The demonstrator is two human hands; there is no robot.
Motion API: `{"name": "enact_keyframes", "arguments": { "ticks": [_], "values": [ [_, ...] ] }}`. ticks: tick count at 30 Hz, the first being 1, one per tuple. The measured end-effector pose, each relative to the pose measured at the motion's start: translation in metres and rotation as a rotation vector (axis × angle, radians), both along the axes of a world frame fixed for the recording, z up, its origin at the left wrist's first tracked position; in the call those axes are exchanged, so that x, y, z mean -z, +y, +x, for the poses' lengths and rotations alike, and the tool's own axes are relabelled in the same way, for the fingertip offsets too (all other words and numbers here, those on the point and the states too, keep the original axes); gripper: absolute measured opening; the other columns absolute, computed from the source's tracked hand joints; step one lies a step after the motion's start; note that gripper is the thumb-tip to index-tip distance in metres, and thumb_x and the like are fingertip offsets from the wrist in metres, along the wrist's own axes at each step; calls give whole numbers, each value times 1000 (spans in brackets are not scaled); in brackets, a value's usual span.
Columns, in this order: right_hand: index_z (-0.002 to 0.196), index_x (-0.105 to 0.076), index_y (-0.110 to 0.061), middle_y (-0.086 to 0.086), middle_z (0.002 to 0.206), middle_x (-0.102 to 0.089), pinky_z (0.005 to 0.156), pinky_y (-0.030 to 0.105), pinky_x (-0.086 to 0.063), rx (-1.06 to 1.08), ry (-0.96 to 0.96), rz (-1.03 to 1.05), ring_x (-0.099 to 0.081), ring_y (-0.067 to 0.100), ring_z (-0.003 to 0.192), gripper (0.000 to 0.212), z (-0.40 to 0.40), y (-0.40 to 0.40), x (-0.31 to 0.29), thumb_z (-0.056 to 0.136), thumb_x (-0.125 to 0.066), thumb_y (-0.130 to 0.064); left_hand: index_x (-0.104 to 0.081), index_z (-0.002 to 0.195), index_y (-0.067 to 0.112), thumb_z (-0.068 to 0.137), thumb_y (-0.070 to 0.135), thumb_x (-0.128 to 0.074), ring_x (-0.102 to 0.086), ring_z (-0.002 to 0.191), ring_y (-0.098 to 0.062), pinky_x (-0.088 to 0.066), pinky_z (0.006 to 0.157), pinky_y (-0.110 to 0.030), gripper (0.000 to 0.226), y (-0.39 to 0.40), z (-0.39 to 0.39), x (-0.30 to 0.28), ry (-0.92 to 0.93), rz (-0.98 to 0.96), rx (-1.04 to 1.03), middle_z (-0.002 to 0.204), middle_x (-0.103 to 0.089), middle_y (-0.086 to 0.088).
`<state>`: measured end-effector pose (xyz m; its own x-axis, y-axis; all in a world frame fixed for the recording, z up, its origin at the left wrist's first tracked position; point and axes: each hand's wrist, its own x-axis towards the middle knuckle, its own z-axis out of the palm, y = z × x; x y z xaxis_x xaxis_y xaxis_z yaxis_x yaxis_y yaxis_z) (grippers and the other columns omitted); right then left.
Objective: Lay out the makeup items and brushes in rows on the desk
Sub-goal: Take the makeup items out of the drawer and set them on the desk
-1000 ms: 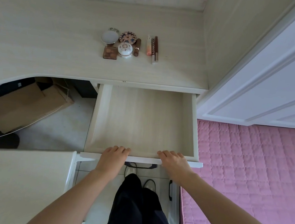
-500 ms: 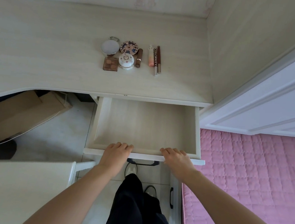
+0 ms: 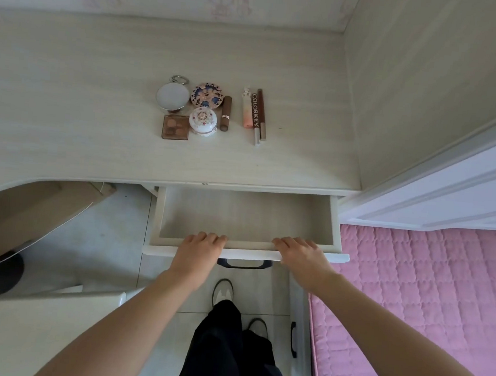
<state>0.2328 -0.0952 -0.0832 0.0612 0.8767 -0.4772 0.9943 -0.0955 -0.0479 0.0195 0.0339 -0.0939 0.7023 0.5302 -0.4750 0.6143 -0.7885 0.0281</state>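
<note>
Pale woodgrain drawer (image 3: 247, 217); both hands (image 3: 197, 252) (image 3: 302, 257) gripping flat front edge.

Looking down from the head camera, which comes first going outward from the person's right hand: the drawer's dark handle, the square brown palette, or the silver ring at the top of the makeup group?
From the right hand:
1. Dark handle, just left of it, under the drawer front.
2. Square brown palette, up on the desk, at the group's near-left corner.
3. Silver ring, at the group's far edge.

Pink quilted bedding (image 3: 428, 308) fills the lower right, white door (image 3: 456, 188) just above it. Cardboard box (image 3: 25, 213) sits under the desk at left. Half-open drawer (image 3: 244, 217) in the middle, black handle (image 3: 244, 264) below its front.
</note>
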Motion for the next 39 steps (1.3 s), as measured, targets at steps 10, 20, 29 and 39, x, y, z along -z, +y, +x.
{"name": "enact_keyframes", "arguments": {
  "ticks": [10, 20, 29, 39],
  "values": [
    [141, -29, -18, -2, 131, -50, 94, 35, -46, 10, -25, -8, -52, 21, 116, 66, 16, 27, 1, 84, -59, -5, -34, 140, 21, 82, 5, -58, -49, 116, -24, -40, 94, -35, 64, 25, 18, 3, -19, 22, -7, 127, -53, 1],
    [137, -39, -21, -3, 128, -53, 95, 32, -44, 101, 56, 52, -52, 20, 116, 55, 24, 38, 7, 87, -58, -10, -52, 128, 23, 87, 16, -59, -55, 111, -20, -41, 92, -30, 43, 33, 18, 1, -240, 1, -151, 120, -61, 6],
    [116, -64, -11, 3, 113, -65, 76, 27, -47, 782, 445, 318, -61, 23, 95, 29, 11, -5, -30, 89, -54, -5, -70, 90, 17, 86, 7, -67, -65, 85, -8, -42, 79, -6, 12, -1, -18, -19, -807, -127, -798, 88, -70, 13],
    [131, -39, -8, 28, 124, -53, 84, 61, -49, 2263, 1415, 137, -60, 47, 101, 43, 4, 28, -16, 95, -57, -22, -46, 116, 5, 91, 24, -64, -70, 74, -37, -59, 72, -45, 36, 32, 3, -20, -881, -1054, -2162, 101, -63, -24]
  ]
}}
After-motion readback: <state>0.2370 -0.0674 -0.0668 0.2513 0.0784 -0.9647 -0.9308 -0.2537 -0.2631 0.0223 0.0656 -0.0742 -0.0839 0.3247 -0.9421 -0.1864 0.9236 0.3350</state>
